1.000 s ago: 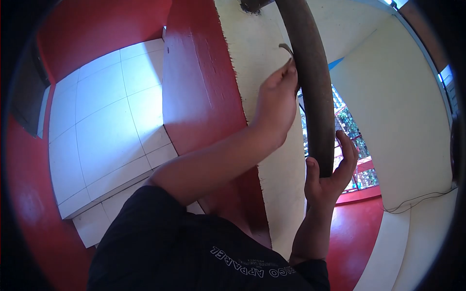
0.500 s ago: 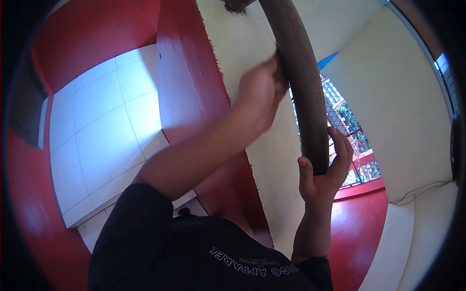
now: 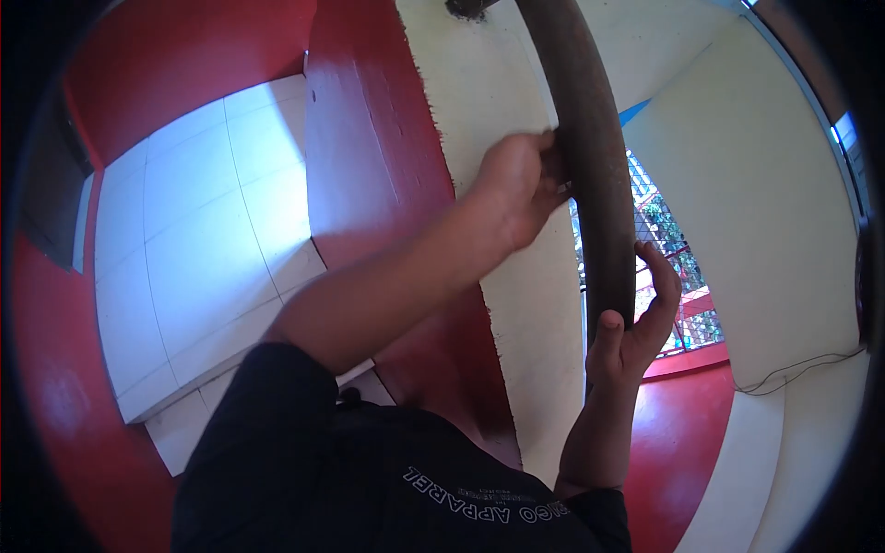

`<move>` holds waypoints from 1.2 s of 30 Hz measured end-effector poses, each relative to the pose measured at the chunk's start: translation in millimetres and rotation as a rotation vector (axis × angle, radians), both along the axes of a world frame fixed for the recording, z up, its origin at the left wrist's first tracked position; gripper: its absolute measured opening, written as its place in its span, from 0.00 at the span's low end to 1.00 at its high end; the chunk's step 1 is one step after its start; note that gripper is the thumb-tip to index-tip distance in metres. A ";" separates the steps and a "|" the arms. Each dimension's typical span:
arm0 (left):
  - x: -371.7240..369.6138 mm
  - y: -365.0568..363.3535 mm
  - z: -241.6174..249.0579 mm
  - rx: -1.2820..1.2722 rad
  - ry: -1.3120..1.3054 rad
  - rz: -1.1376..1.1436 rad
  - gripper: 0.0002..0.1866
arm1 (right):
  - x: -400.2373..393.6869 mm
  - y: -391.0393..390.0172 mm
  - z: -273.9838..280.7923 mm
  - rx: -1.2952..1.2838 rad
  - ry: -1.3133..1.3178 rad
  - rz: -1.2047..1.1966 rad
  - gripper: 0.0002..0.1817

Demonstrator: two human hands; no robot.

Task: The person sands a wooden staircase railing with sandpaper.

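A thick brown handrail [image 3: 595, 138] runs from the top of the view down to my right hand. My right hand [image 3: 631, 341] is cupped round its lower visible part, thumb on the left side and bent fingers on the right. My left hand [image 3: 521, 184] is at the rail's left side, higher up, with its fingers curled against it. Those fingertips are dark and blurred; a small dark thing may be between them, but I cannot make it out.
Behind the rail is a cream wall [image 3: 470, 120] with a red band [image 3: 359, 138] beside it. A dark bracket [image 3: 468, 7] joins the wall at the top. White-tiled surfaces [image 3: 203, 203] lie left. A meshed opening [image 3: 659, 212] and a thin cable [image 3: 793, 373] are on the right.
My left hand has slid down along the rail. My right hand keeps its hold at the lower part. The whole view has shifted slightly.
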State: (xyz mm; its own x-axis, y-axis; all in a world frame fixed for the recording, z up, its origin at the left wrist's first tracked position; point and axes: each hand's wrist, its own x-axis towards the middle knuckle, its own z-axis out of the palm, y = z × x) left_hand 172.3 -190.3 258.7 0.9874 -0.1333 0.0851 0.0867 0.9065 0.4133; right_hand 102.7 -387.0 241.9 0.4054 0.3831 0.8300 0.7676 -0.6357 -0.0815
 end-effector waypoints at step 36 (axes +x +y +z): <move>21.2 10.3 22.2 0.083 -0.316 0.500 0.22 | -0.9 2.3 -0.7 -0.033 -0.049 -0.063 0.41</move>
State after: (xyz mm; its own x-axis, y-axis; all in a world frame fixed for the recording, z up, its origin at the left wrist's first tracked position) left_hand 193.5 -180.0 280.9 0.8606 0.3227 0.3940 -0.4810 0.7692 0.4206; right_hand 101.7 -384.7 241.2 0.3884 0.3856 0.8369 0.7285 -0.6846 -0.0226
